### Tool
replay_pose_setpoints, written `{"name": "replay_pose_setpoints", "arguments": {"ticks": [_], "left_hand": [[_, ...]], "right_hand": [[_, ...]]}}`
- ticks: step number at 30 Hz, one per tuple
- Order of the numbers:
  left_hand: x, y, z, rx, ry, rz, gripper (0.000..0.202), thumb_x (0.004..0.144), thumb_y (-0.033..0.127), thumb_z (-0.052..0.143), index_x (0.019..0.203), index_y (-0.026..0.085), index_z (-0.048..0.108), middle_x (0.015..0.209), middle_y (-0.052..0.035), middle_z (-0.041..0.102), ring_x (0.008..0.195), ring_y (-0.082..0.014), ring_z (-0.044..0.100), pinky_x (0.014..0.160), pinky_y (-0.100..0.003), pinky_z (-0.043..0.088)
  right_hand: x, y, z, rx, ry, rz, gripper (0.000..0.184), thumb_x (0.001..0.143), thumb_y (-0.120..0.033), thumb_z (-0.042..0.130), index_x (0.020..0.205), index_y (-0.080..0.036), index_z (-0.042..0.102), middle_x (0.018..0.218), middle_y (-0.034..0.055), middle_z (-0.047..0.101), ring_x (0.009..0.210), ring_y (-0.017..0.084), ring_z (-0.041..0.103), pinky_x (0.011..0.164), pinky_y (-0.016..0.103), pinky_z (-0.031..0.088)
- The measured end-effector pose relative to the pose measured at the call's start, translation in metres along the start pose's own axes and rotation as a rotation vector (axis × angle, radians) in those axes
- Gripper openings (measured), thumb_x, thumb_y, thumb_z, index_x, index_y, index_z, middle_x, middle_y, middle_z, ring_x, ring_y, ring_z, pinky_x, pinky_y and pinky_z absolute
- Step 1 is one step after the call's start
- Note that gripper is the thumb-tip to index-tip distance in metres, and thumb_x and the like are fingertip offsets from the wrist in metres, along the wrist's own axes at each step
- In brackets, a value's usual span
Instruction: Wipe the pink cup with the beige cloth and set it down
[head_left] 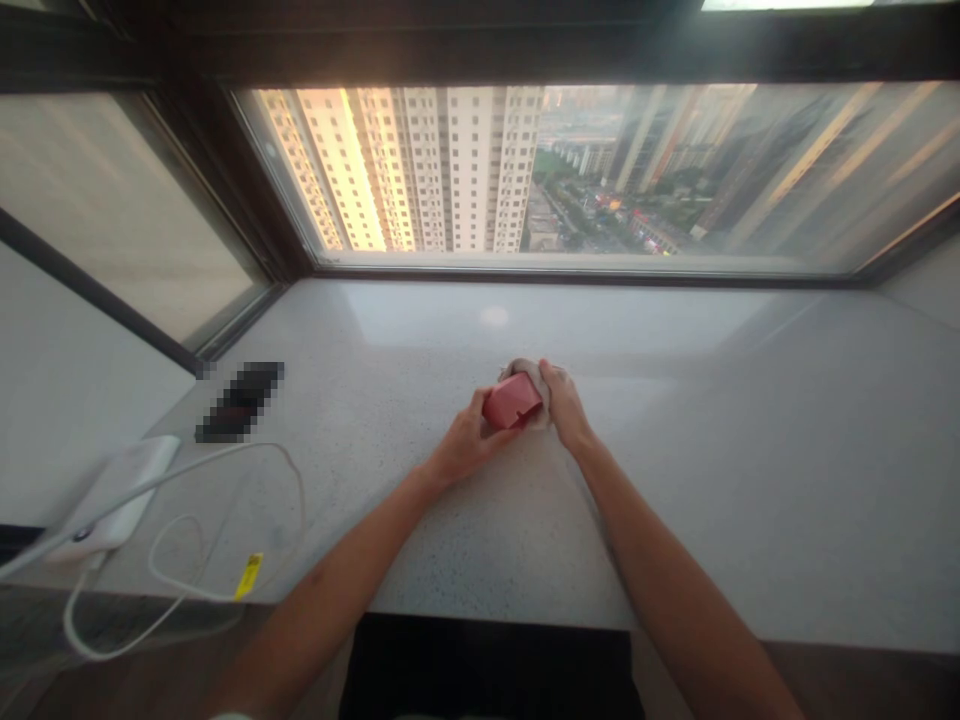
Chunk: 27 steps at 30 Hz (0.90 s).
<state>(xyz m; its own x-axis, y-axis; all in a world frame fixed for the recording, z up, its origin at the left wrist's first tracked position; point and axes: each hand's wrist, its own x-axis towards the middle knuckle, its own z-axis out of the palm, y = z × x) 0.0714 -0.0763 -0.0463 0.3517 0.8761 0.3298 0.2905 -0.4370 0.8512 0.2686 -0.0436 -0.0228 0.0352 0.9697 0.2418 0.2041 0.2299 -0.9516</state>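
Note:
Over the middle of the pale windowsill (480, 560), both my hands are close together. My left hand (465, 440) grips a small red box (512, 400) from its left side, thumb along the near edge and fingers behind. A greyish-beige cloth (531, 370) is bunched against the far and right sides of the box. My right hand (564, 402) presses that cloth from the right, its fingers closed over the fabric. Part of the box is hidden by the cloth.
On the left, a white power strip or adapter (131, 490) lies with a white cable (289, 460) looping over the sill. A yellow tag (249, 576) hangs on the cable. Behind it is a dark, pixelated object (240, 402). A window frame (585, 277) bounds the far edge.

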Motion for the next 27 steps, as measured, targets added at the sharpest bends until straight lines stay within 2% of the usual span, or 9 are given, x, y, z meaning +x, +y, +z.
{"name": "replay_pose_setpoints", "arguments": {"ticks": [6, 10, 12, 14, 17, 19, 21, 23, 27], "left_hand": [[0.004, -0.006, 0.006, 0.032, 0.022, 0.056, 0.059, 0.089, 0.037, 0.079, 0.14, 0.02, 0.053, 0.134, -0.0163, 0.069, 0.12, -0.0303, 0.068, 0.107, -0.047, 0.053], [0.001, -0.002, 0.004, 0.058, 0.116, -0.001, 0.056, 0.084, 0.04, 0.082, 0.13, 0.02, 0.058, 0.117, -0.0097, 0.074, 0.099, -0.024, 0.07, 0.092, -0.038, 0.058], [0.0, 0.0, 0.002, 0.049, 0.149, -0.053, 0.051, 0.083, 0.042, 0.083, 0.123, 0.02, 0.061, 0.102, -0.0048, 0.076, 0.087, -0.02, 0.068, 0.083, -0.034, 0.057], [0.001, -0.001, -0.001, 0.009, 0.178, -0.093, 0.055, 0.079, 0.042, 0.086, 0.123, 0.019, 0.063, 0.101, -0.0046, 0.077, 0.088, -0.0197, 0.07, 0.082, -0.032, 0.057], [0.005, -0.007, -0.004, -0.107, 0.244, -0.153, 0.062, 0.074, 0.04, 0.087, 0.127, 0.018, 0.065, 0.11, -0.0078, 0.078, 0.091, -0.0206, 0.072, 0.079, -0.03, 0.057], [0.008, -0.014, -0.005, -0.206, 0.303, -0.212, 0.059, 0.072, 0.041, 0.084, 0.123, 0.016, 0.067, 0.106, -0.0082, 0.078, 0.084, -0.019, 0.072, 0.073, -0.028, 0.057], [0.01, -0.02, -0.005, -0.319, 0.376, -0.265, 0.056, 0.075, 0.047, 0.08, 0.119, 0.014, 0.068, 0.103, -0.0087, 0.078, 0.079, -0.0175, 0.071, 0.069, -0.027, 0.057], [0.012, -0.025, -0.003, -0.434, 0.445, -0.299, 0.057, 0.084, 0.057, 0.072, 0.12, 0.013, 0.067, 0.104, -0.0109, 0.078, 0.078, -0.0178, 0.072, 0.069, -0.029, 0.058], [0.015, -0.034, -0.002, -0.42, 0.438, -0.257, 0.076, 0.101, 0.075, 0.037, 0.137, 0.013, 0.062, 0.116, -0.0183, 0.078, 0.092, -0.0247, 0.078, 0.077, -0.038, 0.063]], "right_hand": [[-0.019, -0.041, 0.006, -0.539, -0.056, -0.411, 0.049, 0.113, -0.053, 0.039, 0.126, -0.025, 0.077, 0.129, 0.0109, 0.078, 0.124, 0.031, 0.066, 0.108, 0.048, 0.049], [-0.026, -0.051, 0.024, -0.698, -0.08, -0.471, 0.045, 0.113, -0.047, 0.042, 0.135, -0.024, 0.074, 0.134, 0.0136, 0.076, 0.13, 0.033, 0.062, 0.112, 0.053, 0.046], [-0.022, -0.047, 0.027, -0.621, -0.08, -0.453, 0.045, 0.113, -0.048, 0.041, 0.133, -0.025, 0.075, 0.134, 0.0121, 0.076, 0.131, 0.032, 0.062, 0.115, 0.052, 0.045], [-0.016, -0.035, 0.025, -0.437, -0.044, -0.35, 0.051, 0.113, -0.055, 0.038, 0.126, -0.026, 0.078, 0.129, 0.0105, 0.078, 0.127, 0.03, 0.066, 0.113, 0.048, 0.048], [-0.008, -0.01, 0.024, -0.095, 0.067, -0.011, 0.07, 0.106, -0.074, 0.036, 0.107, -0.021, 0.081, 0.105, 0.0106, 0.081, 0.104, 0.03, 0.073, 0.095, 0.043, 0.058], [-0.008, 0.004, 0.031, 0.077, 0.119, 0.147, 0.079, 0.101, -0.083, 0.035, 0.106, -0.019, 0.08, 0.097, 0.0105, 0.079, 0.095, 0.029, 0.074, 0.086, 0.042, 0.06], [-0.012, 0.009, 0.045, 0.167, 0.139, 0.117, 0.081, 0.103, -0.081, 0.028, 0.122, -0.019, 0.077, 0.111, 0.0118, 0.079, 0.105, 0.029, 0.074, 0.091, 0.043, 0.061], [-0.021, 0.005, 0.061, 0.177, 0.161, -0.032, 0.074, 0.108, -0.07, 0.022, 0.146, -0.023, 0.065, 0.14, 0.0125, 0.071, 0.128, 0.029, 0.069, 0.107, 0.047, 0.057], [-0.043, -0.013, 0.085, -0.089, 0.137, -0.305, 0.065, 0.112, -0.052, 0.025, 0.173, -0.029, 0.028, 0.18, 0.0084, 0.032, 0.168, 0.027, 0.026, 0.132, 0.059, 0.033]]}}
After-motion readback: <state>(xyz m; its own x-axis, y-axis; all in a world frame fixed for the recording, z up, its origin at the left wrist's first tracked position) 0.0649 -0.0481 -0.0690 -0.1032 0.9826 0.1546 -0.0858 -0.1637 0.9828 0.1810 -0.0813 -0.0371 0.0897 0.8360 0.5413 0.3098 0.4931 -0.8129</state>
